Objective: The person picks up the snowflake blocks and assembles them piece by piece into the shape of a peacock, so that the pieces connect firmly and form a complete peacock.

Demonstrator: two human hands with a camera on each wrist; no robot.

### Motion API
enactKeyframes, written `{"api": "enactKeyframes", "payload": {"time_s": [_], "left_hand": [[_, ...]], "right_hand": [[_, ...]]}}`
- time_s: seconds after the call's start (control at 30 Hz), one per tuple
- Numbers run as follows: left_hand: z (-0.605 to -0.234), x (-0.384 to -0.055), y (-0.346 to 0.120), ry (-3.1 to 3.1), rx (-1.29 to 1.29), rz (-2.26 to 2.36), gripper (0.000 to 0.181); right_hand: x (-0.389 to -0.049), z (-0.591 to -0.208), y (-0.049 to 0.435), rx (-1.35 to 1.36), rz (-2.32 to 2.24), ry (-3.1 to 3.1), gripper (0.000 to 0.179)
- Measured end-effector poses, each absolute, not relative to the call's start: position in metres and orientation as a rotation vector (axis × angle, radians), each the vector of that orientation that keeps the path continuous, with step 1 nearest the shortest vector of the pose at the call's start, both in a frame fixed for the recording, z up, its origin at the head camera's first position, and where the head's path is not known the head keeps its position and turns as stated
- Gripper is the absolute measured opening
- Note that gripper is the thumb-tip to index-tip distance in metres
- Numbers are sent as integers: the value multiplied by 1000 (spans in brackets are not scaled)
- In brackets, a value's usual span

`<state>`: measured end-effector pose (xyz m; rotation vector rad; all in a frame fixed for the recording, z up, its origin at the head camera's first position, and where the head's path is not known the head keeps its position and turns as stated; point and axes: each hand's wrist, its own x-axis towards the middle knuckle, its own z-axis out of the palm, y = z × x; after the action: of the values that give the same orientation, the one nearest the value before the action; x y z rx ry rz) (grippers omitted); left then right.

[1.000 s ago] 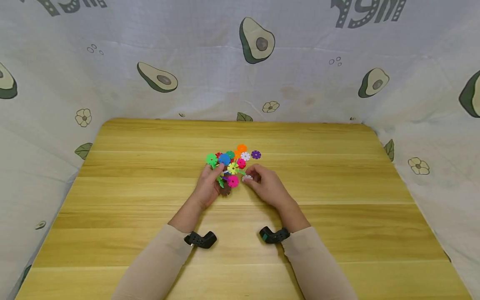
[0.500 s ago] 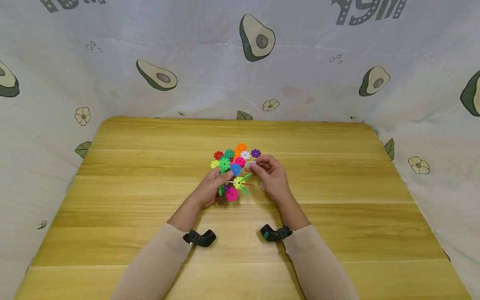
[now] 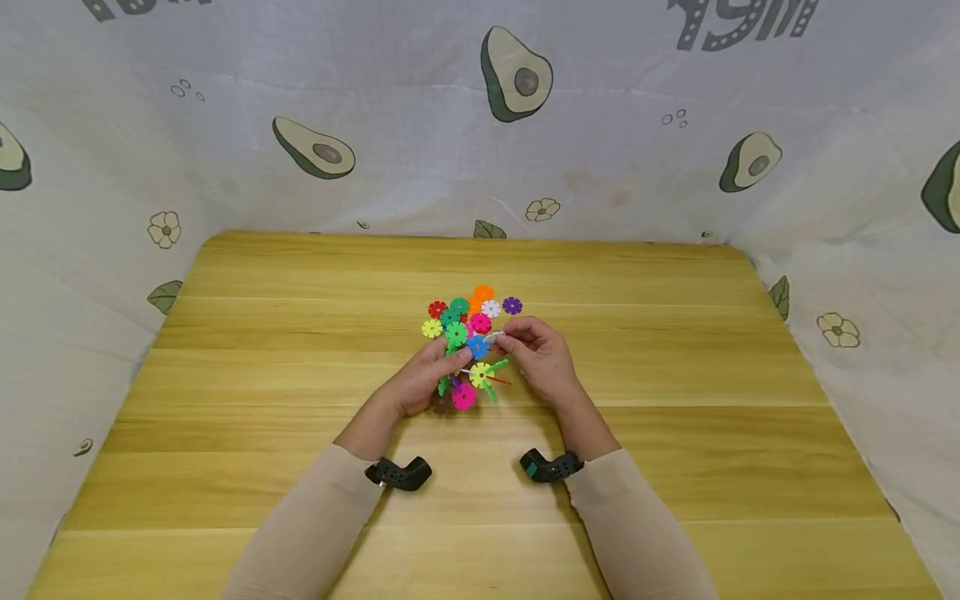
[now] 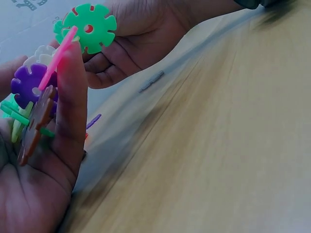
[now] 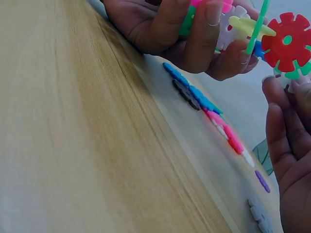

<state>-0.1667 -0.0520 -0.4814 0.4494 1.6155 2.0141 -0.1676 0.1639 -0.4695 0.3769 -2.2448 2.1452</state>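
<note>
My left hand (image 3: 408, 385) holds a cluster of interlocking plastic snowflake discs, raised over the table. Pink, brown and purple discs (image 4: 23, 83) show among its fingers in the left wrist view. A yellow disc (image 3: 481, 375) with green ones slotted into it sticks out to the right. My right hand (image 3: 546, 358) pinches a white snowflake disc (image 3: 491, 336) between thumb and forefinger, right at the blue disc (image 3: 477, 347) on the cluster's edge. Close above those fingertips in the right wrist view are a red disc (image 5: 291, 29) and a green one behind it.
Loose snowflake discs lie on the wooden table (image 3: 675, 350) beyond the hands, among them orange (image 3: 484, 292), purple (image 3: 512, 305), red (image 3: 437, 309) and yellow (image 3: 431, 328). A grey disc (image 4: 151, 81) lies beneath the right hand. Avocado-print cloth (image 3: 420, 167) hangs behind the table.
The left hand has turned the cluster and brought it slightly nearer and rightward, uncovering loose discs behind. The right hand has moved right with the white disc, which now meets the cluster's blue disc.
</note>
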Motion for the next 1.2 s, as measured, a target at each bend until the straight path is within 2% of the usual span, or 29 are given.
{"api": "enactKeyframes", "payload": {"time_s": [0.23,0.47,0.6,0.97,1.1,1.2], "left_hand": [[-487,-169,-52,1602,520,2002,47],[-482,-166,-53,1638,515,1980,31],[-483,-165,-52,1642,523,1995,31],[-484,-164,-48,1703,474,2019,17],[-485,-164,-49,1688,467,2016,15],[-486,-164,-50,1672,468,2018,25]], "right_hand": [[-168,-470,165,402,2154,-2233,10],[-168,-473,163,455,2141,-2240,9],[-167,-474,164,408,2059,-2286,13],[-176,-482,179,1,1540,-2466,25],[-180,-483,181,100,1209,-2735,39],[-182,-483,179,261,925,-2924,49]]}}
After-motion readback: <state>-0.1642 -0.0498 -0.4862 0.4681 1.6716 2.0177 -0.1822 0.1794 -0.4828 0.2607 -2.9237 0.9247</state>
